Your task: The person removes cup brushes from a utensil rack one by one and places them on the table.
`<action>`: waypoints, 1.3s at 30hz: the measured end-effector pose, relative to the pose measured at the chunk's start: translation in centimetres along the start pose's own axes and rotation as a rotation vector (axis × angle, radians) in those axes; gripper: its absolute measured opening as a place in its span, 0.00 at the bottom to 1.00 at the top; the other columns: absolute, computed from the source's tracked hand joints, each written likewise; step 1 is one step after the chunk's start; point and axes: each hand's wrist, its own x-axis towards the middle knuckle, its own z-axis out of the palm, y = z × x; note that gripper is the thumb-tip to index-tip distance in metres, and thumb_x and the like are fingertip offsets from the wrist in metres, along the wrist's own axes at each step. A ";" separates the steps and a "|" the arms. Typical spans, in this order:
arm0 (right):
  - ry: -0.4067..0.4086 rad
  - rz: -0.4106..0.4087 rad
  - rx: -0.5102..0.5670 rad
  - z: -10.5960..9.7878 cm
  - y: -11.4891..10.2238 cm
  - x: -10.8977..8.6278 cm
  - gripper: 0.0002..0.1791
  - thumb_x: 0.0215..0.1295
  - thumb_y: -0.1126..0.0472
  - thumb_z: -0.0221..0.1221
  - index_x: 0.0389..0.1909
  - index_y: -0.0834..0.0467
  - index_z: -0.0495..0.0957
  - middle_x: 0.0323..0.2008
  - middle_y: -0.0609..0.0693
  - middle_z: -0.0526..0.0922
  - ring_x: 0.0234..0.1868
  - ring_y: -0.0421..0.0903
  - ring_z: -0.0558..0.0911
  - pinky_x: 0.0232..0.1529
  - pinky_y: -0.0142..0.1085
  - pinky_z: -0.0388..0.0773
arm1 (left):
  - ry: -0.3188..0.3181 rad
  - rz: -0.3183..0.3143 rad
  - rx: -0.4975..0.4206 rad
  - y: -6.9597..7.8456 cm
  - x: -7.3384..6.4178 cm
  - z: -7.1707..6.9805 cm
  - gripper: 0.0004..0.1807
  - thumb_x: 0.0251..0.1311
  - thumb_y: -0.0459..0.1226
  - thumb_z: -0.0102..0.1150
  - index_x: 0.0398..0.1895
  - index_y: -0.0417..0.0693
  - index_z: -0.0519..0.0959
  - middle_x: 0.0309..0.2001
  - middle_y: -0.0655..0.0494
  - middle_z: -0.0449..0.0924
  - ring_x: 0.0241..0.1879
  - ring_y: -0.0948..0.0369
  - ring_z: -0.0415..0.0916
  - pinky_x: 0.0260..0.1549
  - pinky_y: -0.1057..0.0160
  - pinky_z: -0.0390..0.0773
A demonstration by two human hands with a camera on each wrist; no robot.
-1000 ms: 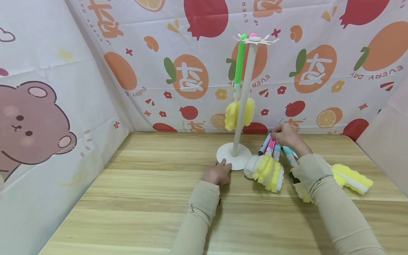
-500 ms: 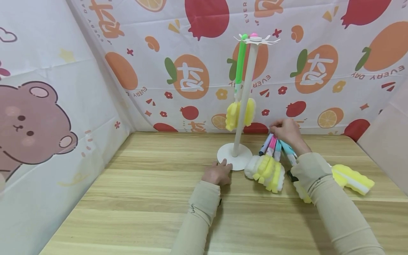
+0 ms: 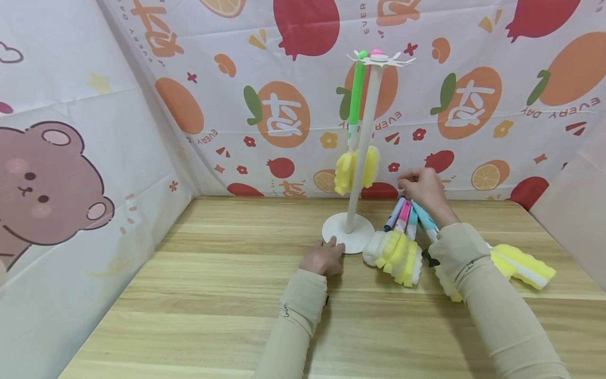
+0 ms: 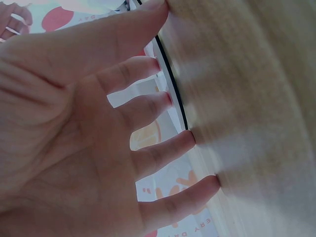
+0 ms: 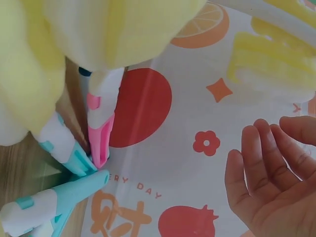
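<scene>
My left hand (image 3: 321,259) rests with spread fingers on the front rim of a white round stand base (image 3: 337,225); in the left wrist view its fingertips (image 4: 186,138) meet the base edge and the wooden surface. Above the handle ends of several sponge brushes hovers my right hand (image 3: 425,190), its fingers loosely bent and holding nothing in the right wrist view. These brushes have lilac (image 3: 394,214), pink (image 5: 101,140) and teal (image 5: 81,187) handles, with yellow and white sponge heads (image 3: 396,255) toward me. From the stand's top hooks hangs a green-handled brush (image 3: 356,97).
The stand's white pole (image 3: 363,147) rises tall to a hooked top (image 3: 380,59), where a pink tip also shows. Another yellow sponge head (image 3: 523,263) lies right of my right forearm. A fruit-print cloth (image 3: 227,131) closes off the back of the wooden table (image 3: 199,295).
My right hand has lifted up and slightly back from the brush handle ends, which now show below it. The left hand stays on the base.
</scene>
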 end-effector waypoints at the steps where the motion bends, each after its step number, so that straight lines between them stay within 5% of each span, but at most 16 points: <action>1: 0.003 -0.003 0.004 0.0 -0.1 0.0 0.16 0.75 0.62 0.56 0.55 0.70 0.80 0.51 0.66 0.81 0.46 0.60 0.81 0.52 0.48 0.81 | 0.001 -0.001 -0.001 0.0 0.0 0.0 0.26 0.62 0.38 0.66 0.64 0.52 0.75 0.67 0.52 0.69 0.64 0.45 0.66 0.54 0.41 0.73; 7: 0.032 -0.021 0.010 0.0 -0.6 -0.1 0.15 0.75 0.62 0.56 0.55 0.68 0.80 0.50 0.64 0.82 0.46 0.60 0.83 0.52 0.47 0.82 | 0.000 -0.004 -0.007 0.0 -0.2 0.0 0.29 0.62 0.38 0.65 0.68 0.52 0.73 0.71 0.52 0.66 0.66 0.45 0.64 0.56 0.39 0.72; 15: 0.065 -0.045 0.011 0.0 -1.3 0.0 0.15 0.75 0.60 0.58 0.53 0.67 0.82 0.47 0.63 0.83 0.46 0.59 0.84 0.36 0.29 0.79 | 0.001 -0.004 -0.003 0.0 0.0 0.1 0.29 0.63 0.38 0.64 0.68 0.52 0.73 0.70 0.52 0.67 0.67 0.45 0.63 0.56 0.41 0.73; 25: 0.086 -0.059 0.062 0.2 -2.1 0.3 0.16 0.75 0.58 0.58 0.55 0.65 0.82 0.47 0.62 0.84 0.45 0.57 0.81 0.33 0.29 0.78 | 0.011 0.001 0.010 -0.1 0.0 0.2 0.28 0.63 0.38 0.64 0.68 0.53 0.73 0.73 0.52 0.64 0.68 0.44 0.63 0.56 0.41 0.73; 39: 0.136 -0.099 0.087 0.4 -3.1 0.5 0.19 0.76 0.55 0.57 0.57 0.64 0.82 0.50 0.59 0.84 0.47 0.53 0.78 0.50 0.37 0.80 | 0.023 0.003 0.013 -0.1 0.1 0.3 0.24 0.61 0.38 0.66 0.61 0.52 0.76 0.64 0.53 0.69 0.65 0.45 0.65 0.51 0.44 0.75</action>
